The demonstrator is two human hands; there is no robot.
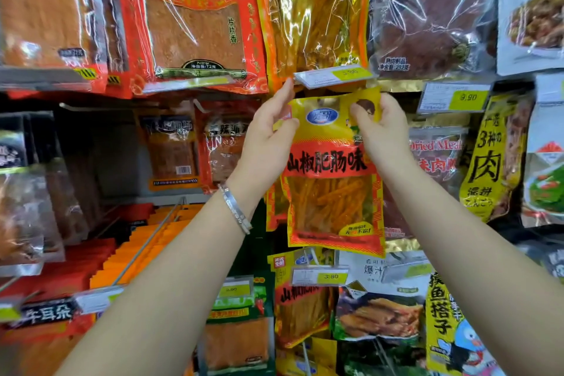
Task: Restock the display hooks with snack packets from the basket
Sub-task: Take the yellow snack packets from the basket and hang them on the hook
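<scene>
Both hands were raised to the wall of hanging snacks, holding one yellow and red plastic snack packet with a clear window of orange strips [334, 174] by its top corners. The left hand [268, 137] pinched the upper left edge between thumb and fingers, with the index finger stretched up toward the clear plastic price tag holder with a yellow label [332, 75] just above; a silver bracelet [236, 209] sat on that wrist. The right hand [383, 128] was closed on the upper right corner, thumb across the front of the packet. The packet hung upright, its top edge tucked just beneath the price tag holder, which is where the tip of the hook would be, though the hook itself and the packet's hang hole were hidden behind the tag and the fingers, so it could not be told whether the packet was threaded on or only lined up. Judged from this, the step in hand was the hanging of this one packet, close to finished but not shown as done. Behind it, slivers of similar yellow and red packaging showed at its left edge, suggesting that hook already carried some stock. Further left, a long bare metal display hook [152, 241] ran out over stacked orange and red packets, and the bay behind it looked thin, so more restocking seemed likely to remain. The basket was not in view, so how many packets were left to hang could not be judged.
</scene>
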